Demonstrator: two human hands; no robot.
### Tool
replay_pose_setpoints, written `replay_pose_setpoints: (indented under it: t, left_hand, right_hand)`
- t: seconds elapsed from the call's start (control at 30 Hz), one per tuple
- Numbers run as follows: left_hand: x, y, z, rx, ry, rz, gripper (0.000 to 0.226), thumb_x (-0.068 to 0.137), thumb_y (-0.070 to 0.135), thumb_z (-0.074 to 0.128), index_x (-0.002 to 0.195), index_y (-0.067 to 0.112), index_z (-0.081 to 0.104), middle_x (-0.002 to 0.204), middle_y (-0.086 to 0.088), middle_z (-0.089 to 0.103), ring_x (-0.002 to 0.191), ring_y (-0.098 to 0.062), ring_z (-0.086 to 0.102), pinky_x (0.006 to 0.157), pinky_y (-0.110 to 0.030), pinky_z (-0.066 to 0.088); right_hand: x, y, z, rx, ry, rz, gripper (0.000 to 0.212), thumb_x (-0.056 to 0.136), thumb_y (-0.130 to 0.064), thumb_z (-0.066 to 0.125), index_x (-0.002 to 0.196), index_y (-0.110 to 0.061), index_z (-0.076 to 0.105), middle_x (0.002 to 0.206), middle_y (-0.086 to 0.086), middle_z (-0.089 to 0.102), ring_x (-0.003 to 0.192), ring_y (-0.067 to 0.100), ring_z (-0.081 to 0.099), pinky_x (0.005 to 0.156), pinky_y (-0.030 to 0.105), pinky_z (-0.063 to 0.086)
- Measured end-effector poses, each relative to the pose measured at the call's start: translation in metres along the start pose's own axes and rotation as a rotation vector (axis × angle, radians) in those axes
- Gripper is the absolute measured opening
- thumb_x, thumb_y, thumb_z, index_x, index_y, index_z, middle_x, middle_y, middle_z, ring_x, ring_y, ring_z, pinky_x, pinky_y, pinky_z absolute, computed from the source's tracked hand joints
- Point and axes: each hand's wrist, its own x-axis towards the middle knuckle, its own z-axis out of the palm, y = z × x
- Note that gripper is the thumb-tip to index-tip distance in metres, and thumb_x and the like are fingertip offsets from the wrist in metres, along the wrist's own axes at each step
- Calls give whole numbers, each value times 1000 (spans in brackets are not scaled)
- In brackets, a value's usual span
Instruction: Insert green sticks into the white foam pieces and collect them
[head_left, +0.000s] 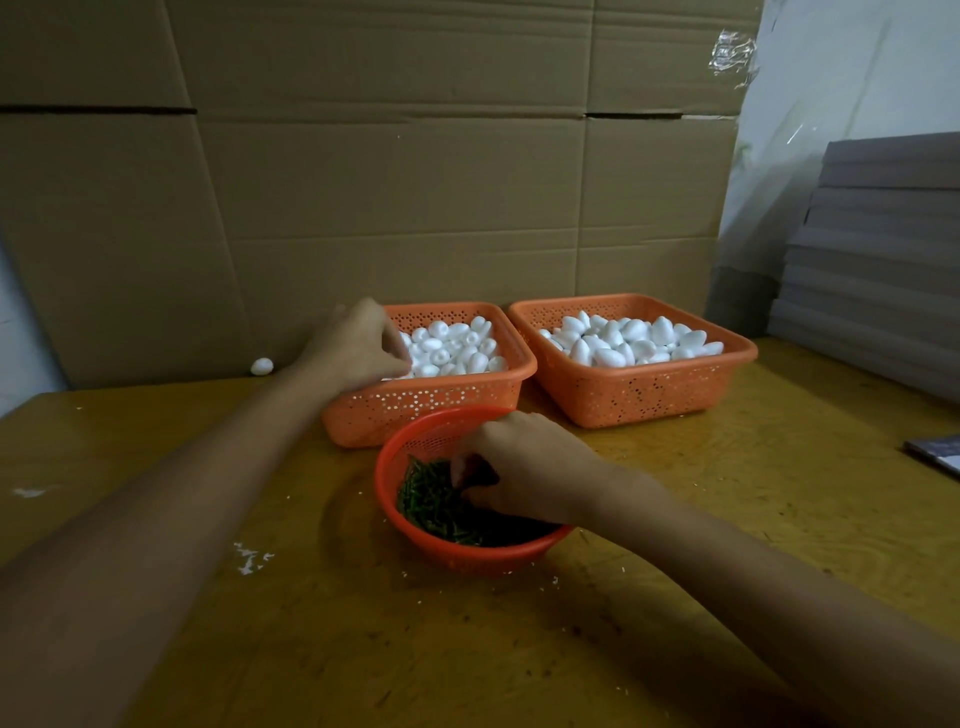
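Observation:
Two orange rectangular baskets hold several white egg-shaped foam pieces: a left basket (431, 402) and a right basket (636, 389). In front of them a round red basket (462, 553) contains a heap of short green sticks (434, 501). My left hand (358, 343) reaches into the left basket, its fingers curled down among the foam pieces (460, 348); whether it holds one is hidden. My right hand (519, 465) is inside the red basket with fingers curled into the sticks; what they pinch is hidden in shadow.
The baskets stand on a yellow-brown wooden table (675, 519) strewn with white crumbs. A loose foam piece (262, 366) lies at the back left against a cardboard wall (395, 182). Grey stacked sheets (878, 260) rise at the right.

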Motion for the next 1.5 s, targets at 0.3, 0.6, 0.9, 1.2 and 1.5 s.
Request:
replay_pose_setpoints:
  t: [0.3, 0.6, 0.9, 1.2, 1.5]
  left_hand:
    - [-78, 51, 19, -801, 376, 104, 34, 85, -1, 77, 109, 22, 71, 95, 5, 80, 82, -8, 74, 73, -21, 59]
    - [-137, 17, 53, -1052, 305, 17, 31, 87, 14, 83, 115, 24, 77, 110, 8, 80, 106, -8, 75, 84, -17, 58]
    - [-153, 14, 55, -997, 335, 126, 24, 84, 25, 83, 104, 31, 72, 108, 1, 77, 105, -21, 75, 88, -28, 60]
    - [-154, 15, 55, -1051, 341, 133, 38, 81, 18, 84, 118, 21, 75, 112, 2, 80, 108, -17, 76, 92, -25, 59]
    - [-151, 12, 52, -1165, 366, 81, 38, 81, 15, 83, 116, 17, 70, 113, -2, 80, 106, -20, 77, 88, -27, 62]
  right_hand:
    - [-2, 13, -5, 521, 284, 50, 6, 93, -22, 77, 95, -17, 74, 89, -8, 74, 82, 5, 70, 78, 28, 57]
    - [-11, 14, -9, 1027, 223, 50, 14, 99, -13, 68, 110, -3, 68, 97, 15, 75, 82, 24, 73, 67, 31, 62]
    - [-12, 11, -10, 975, 120, -50, 11, 102, -13, 63, 111, -7, 65, 100, 9, 72, 82, 27, 73, 63, 32, 60]
    - [-11, 13, -6, 987, 97, -133, 11, 101, -15, 65, 110, -9, 64, 93, 10, 76, 71, 29, 73, 59, 34, 60]
    - [-12, 11, -4, 985, 221, -91, 14, 93, -12, 76, 102, -4, 68, 90, 14, 77, 73, 30, 75, 56, 29, 59]
